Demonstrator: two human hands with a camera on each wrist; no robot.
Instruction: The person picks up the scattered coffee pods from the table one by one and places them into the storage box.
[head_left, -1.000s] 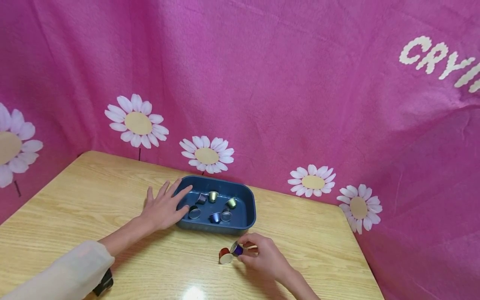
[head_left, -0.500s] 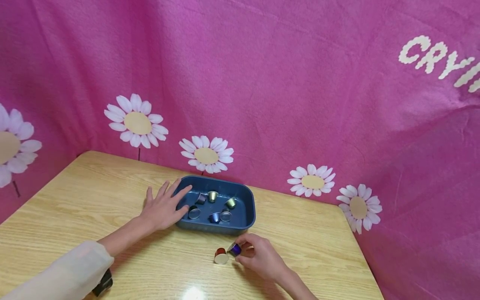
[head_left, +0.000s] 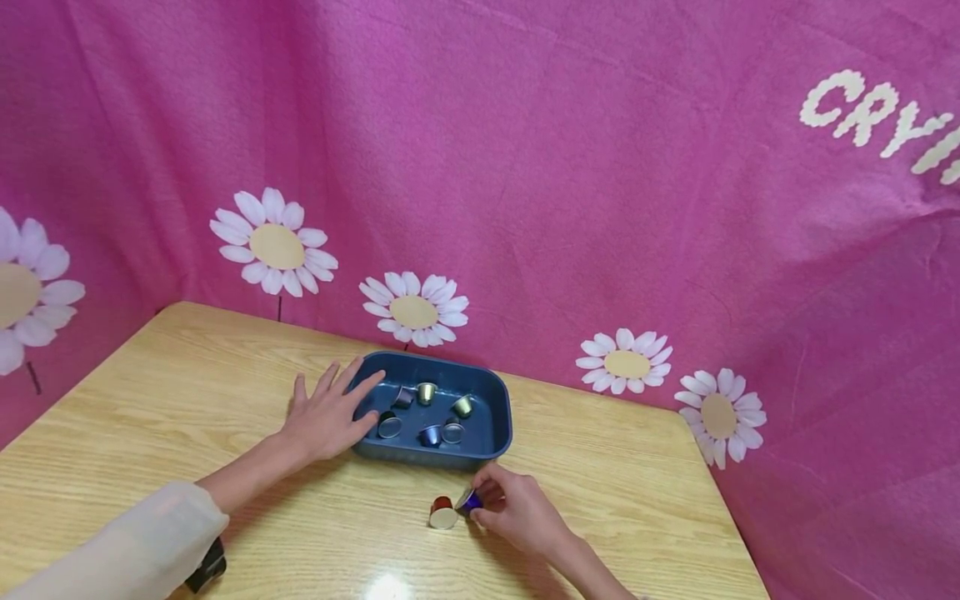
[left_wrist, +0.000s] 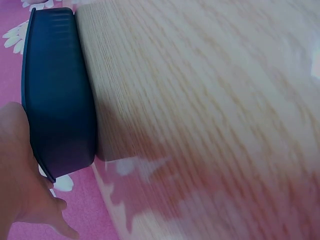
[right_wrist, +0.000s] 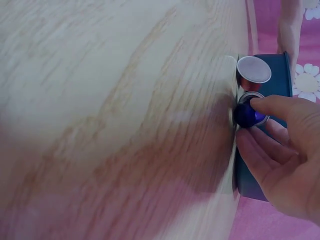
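My right hand [head_left: 519, 512] pinches a purple-blue coffee capsule [head_left: 472, 502] between thumb and fingers, low over the table in front of the tray. Just left of it a red coffee capsule [head_left: 442, 513] lies on its side, its pale lid toward me; in the right wrist view this red capsule [right_wrist: 254, 71] sits right beside the purple-blue capsule [right_wrist: 251, 113]. With spread, straight fingers, my left hand [head_left: 324, 423] rests on the left end of the dark blue tray [head_left: 431, 457]. Left wrist view: the hand [left_wrist: 17, 175] touches the tray's rim, its fingertips partly hidden.
Inside the tray lie several capsules, among them a gold one [head_left: 426, 393], a light green one [head_left: 462, 406] and a blue one [head_left: 430, 435]. A pink flowered cloth [head_left: 525, 208] hangs behind the wooden table [head_left: 600, 467]. Something black [head_left: 207, 567] shows beneath the left sleeve.
The right hand and the purple-blue capsule have shifted slightly left. The red capsule has also moved a little left. My left hand and the tray have stayed put.
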